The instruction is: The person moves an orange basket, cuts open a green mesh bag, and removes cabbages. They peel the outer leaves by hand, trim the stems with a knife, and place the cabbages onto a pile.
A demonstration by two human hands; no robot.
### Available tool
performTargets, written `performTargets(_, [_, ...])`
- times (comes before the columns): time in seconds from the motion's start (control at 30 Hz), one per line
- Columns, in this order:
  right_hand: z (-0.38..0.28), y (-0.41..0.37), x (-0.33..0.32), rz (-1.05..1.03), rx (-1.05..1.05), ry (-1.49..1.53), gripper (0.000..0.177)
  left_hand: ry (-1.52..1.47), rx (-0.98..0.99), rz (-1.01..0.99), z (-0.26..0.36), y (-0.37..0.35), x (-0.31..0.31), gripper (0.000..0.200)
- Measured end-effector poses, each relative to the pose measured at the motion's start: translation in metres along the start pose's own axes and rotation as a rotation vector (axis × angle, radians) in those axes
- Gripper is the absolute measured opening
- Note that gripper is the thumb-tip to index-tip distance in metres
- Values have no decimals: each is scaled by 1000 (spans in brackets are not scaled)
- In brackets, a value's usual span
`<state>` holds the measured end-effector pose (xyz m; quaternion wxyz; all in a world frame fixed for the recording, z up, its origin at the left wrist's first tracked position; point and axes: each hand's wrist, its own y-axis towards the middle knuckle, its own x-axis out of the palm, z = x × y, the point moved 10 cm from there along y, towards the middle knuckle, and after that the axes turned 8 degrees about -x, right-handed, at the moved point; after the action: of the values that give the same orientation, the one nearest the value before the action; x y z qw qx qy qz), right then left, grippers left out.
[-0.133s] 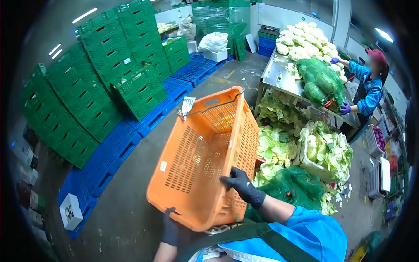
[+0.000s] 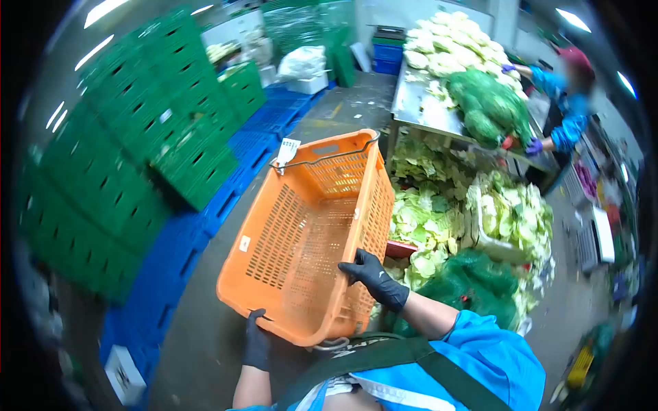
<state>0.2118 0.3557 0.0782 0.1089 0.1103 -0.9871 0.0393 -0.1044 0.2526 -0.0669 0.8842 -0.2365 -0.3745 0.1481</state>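
Note:
An orange plastic crate with perforated sides is held tilted in front of me, its open top facing me and nothing inside. My left hand, in a black glove, is closed on the near left rim with the thumb over the edge. Black-gloved too, my right hand is closed on the right-hand rim. A white tag hangs at the crate's far end by a wire handle.
Green crates are stacked on blue pallets at left. Cabbages and a green net sack lie on a metal table, where a co-worker stands. Cabbage leaves, a leaf-filled bin and green netting are at right.
The view has shifted and blurs at the edges. In it, the crate and both my hands sit slightly further left and higher. Both hands keep their hold on the crate.

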Motion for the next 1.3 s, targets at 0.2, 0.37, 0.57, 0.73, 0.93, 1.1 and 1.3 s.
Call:
performTargets(0.2, [64, 31, -18, 253, 176, 108, 35, 239, -181, -23, 114, 89, 99, 35])
performTargets(0.37, [52, 48, -79, 69, 377, -442, 43, 586, -262, -204, 151, 172, 213, 46])
performTargets(0.57, [52, 129, -313, 763, 126, -1383, 84, 1112, -412, -191, 124, 251, 310, 46])
performTargets(0.73, [207, 152, -388, 472, 425, -1115, 67, 1496, -273, -225, 112, 291, 401, 37])
performTargets(0.93, [184, 94, -533, 897, 160, -1047, 21, 1455, -194, -293, 123, 295, 479, 44])
performTargets(1.1, [158, -14, -534, 1380, 403, -475, 62, 1404, -187, -372, 118, 304, 503, 50])
performTargets(1.3, [244, 91, -319, 923, 138, 1458, 59, 1416, -248, -300, 100, 336, 523, 54])
